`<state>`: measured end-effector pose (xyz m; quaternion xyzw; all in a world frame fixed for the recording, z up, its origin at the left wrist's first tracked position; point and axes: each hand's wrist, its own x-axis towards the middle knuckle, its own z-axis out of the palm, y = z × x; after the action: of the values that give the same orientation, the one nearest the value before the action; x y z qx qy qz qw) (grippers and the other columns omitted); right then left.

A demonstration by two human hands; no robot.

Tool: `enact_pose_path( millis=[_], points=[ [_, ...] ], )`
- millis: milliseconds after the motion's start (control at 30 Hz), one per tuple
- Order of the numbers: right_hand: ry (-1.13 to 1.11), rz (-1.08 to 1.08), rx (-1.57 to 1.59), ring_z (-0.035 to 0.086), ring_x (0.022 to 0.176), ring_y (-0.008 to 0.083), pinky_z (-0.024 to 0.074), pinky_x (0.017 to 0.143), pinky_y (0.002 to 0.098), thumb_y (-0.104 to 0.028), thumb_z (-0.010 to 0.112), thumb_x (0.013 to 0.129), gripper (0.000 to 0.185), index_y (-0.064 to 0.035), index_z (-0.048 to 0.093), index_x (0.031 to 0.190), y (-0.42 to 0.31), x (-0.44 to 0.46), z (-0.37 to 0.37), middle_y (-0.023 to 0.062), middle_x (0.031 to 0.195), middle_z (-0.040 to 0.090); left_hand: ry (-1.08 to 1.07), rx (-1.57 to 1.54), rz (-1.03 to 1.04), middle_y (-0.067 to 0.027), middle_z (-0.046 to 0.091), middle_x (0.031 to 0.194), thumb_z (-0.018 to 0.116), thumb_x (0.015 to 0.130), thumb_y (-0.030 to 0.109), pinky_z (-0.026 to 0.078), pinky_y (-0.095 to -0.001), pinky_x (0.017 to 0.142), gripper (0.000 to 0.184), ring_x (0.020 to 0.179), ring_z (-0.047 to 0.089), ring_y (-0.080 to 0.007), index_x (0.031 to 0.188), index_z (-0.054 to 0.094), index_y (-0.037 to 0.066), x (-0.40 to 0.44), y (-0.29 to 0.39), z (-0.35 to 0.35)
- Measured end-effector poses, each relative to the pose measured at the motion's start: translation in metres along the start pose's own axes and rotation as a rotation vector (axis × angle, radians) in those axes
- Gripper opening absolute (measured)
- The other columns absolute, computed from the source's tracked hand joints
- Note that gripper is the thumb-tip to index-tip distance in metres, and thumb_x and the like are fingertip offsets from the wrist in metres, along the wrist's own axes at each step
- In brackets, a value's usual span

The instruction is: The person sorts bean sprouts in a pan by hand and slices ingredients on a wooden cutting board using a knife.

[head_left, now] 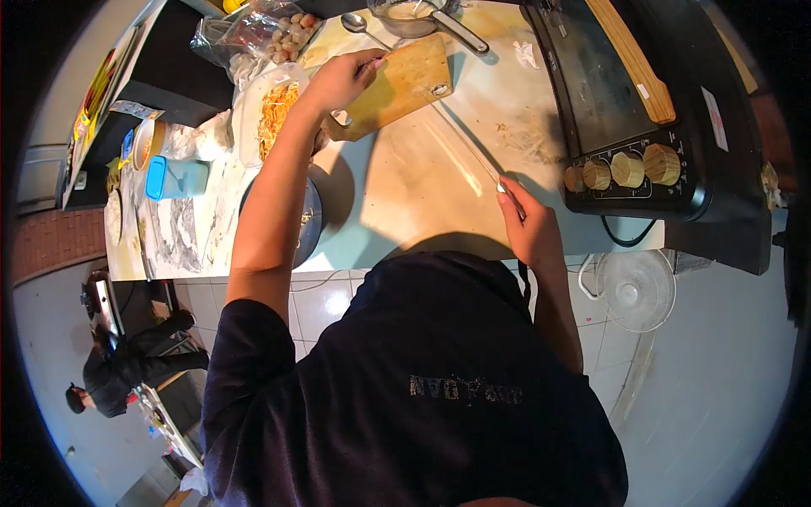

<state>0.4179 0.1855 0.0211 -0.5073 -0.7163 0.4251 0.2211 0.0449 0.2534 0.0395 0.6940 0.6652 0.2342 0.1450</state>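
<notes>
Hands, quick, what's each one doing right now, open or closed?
Left hand: closed, gripping the wooden cutting board by its edge.
Right hand: closed around the handle end of the long knife.

Countertop (405, 186), strainer (411, 19), spoon (356, 24), blue-lidded container (179, 179), black oven (625, 101)

A tan wooden board (404, 89) is raised aslant, a long, slim knife (470, 148) angled tip-first toward its edge.
</notes>
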Motion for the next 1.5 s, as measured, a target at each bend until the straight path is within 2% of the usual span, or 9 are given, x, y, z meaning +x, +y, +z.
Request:
enact_pose_path(
  millis=[67, 500, 1067, 1100, 1167, 1233, 1300, 1400, 1500],
  points=[
    [0.025, -0.060, 0.003, 0.068, 0.088, 0.0357, 0.0523, 0.073, 0.0385, -0.023, 0.060, 0.094, 0.031, -0.0073, 0.063, 0.121, -0.005, 0.006, 0.002, 0.0207, 0.094, 0.069, -0.080, -0.005, -0.086, -0.0162, 0.068, 0.096, 0.050, 0.100, 0.023, 0.049, -0.0344, 0.080, 0.031, 0.083, 0.063, -0.0241, 0.127, 0.059, 0.010, 0.000, 0.005, -0.003],
    [0.108, -0.186, -0.141, 0.066, 0.083, 0.0388, 0.0521, 0.069, 0.0421, -0.022, 0.062, 0.092, 0.029, -0.0120, 0.064, 0.119, -0.011, 0.017, 0.014, 0.0203, 0.091, 0.068, -0.086, -0.051, -0.098, -0.0168, 0.069, 0.096, 0.051, 0.100, 0.026, 0.050, -0.0347, 0.080, 0.032, 0.083, 0.064, -0.0233, 0.124, 0.061, 0.008, -0.003, 0.013, -0.005],
    [0.092, -0.147, -0.114, 0.067, 0.086, 0.0374, 0.0527, 0.071, 0.0409, -0.023, 0.062, 0.092, 0.028, -0.0114, 0.065, 0.118, -0.014, 0.014, 0.013, 0.0185, 0.093, 0.069, -0.058, -0.061, -0.051, -0.0152, 0.069, 0.093, 0.051, 0.100, 0.026, 0.050, -0.0330, 0.078, 0.033, 0.080, 0.062, -0.0186, 0.125, 0.061, 0.007, -0.001, -0.001, 0.003],
    [0.089, -0.148, -0.128, 0.067, 0.086, 0.0373, 0.0527, 0.071, 0.0408, -0.023, 0.062, 0.093, 0.029, -0.0111, 0.065, 0.118, -0.012, 0.013, 0.013, 0.0185, 0.093, 0.069, -0.057, -0.062, -0.052, -0.0152, 0.069, 0.093, 0.051, 0.100, 0.026, 0.050, -0.0330, 0.078, 0.033, 0.080, 0.062, -0.0186, 0.125, 0.061, 0.007, -0.001, -0.002, 0.004],
    [0.097, -0.168, -0.116, 0.067, 0.085, 0.0373, 0.0528, 0.071, 0.0406, -0.023, 0.062, 0.093, 0.029, -0.0108, 0.065, 0.119, -0.008, 0.013, 0.015, 0.0186, 0.093, 0.069, -0.017, -0.091, -0.029, -0.0184, 0.069, 0.095, 0.052, 0.098, 0.031, 0.050, -0.0386, 0.077, 0.034, 0.083, 0.066, -0.0315, 0.123, 0.063, 0.010, -0.001, -0.004, 0.005],
    [0.103, -0.190, -0.104, 0.067, 0.085, 0.0374, 0.0528, 0.071, 0.0404, -0.023, 0.062, 0.093, 0.029, -0.0105, 0.065, 0.119, -0.011, 0.012, 0.014, 0.0188, 0.093, 0.069, -0.024, -0.084, -0.027, -0.0185, 0.069, 0.096, 0.052, 0.098, 0.031, 0.050, -0.0387, 0.078, 0.034, 0.084, 0.066, -0.0318, 0.123, 0.063, 0.010, -0.003, 0.001, 0.002],
    [0.046, -0.035, -0.115, 0.069, 0.090, 0.0332, 0.0528, 0.074, 0.0346, -0.024, 0.060, 0.094, 0.031, -0.0102, 0.064, 0.121, -0.018, 0.010, 0.011, 0.0188, 0.097, 0.069, -0.033, -0.077, -0.028, -0.0185, 0.069, 0.097, 0.052, 0.098, 0.032, 0.051, -0.0388, 0.078, 0.034, 0.085, 0.066, -0.0322, 0.123, 0.063, 0.011, -0.004, 0.005, 0.000],
    [0.090, -0.160, -0.084, 0.068, 0.084, 0.0377, 0.0532, 0.070, 0.0403, -0.023, 0.062, 0.093, 0.030, -0.0111, 0.064, 0.120, -0.007, 0.011, 0.016, 0.0200, 0.094, 0.068, -0.057, -0.066, -0.073, -0.0186, 0.069, 0.097, 0.053, 0.098, 0.031, 0.050, -0.0385, 0.078, 0.035, 0.085, 0.066, -0.0316, 0.124, 0.062, 0.011, -0.003, 0.005, 0.001],
    [0.082, -0.116, -0.066, 0.067, 0.085, 0.0377, 0.0533, 0.070, 0.0404, -0.022, 0.062, 0.093, 0.030, -0.0118, 0.064, 0.121, -0.011, 0.010, 0.015, 0.0202, 0.094, 0.068, -0.030, -0.103, -0.031, -0.0184, 0.069, 0.098, 0.053, 0.098, 0.031, 0.050, -0.0381, 0.079, 0.035, 0.086, 0.066, -0.0311, 0.125, 0.062, 0.011, -0.003, 0.001, 0.003]
  ],
)
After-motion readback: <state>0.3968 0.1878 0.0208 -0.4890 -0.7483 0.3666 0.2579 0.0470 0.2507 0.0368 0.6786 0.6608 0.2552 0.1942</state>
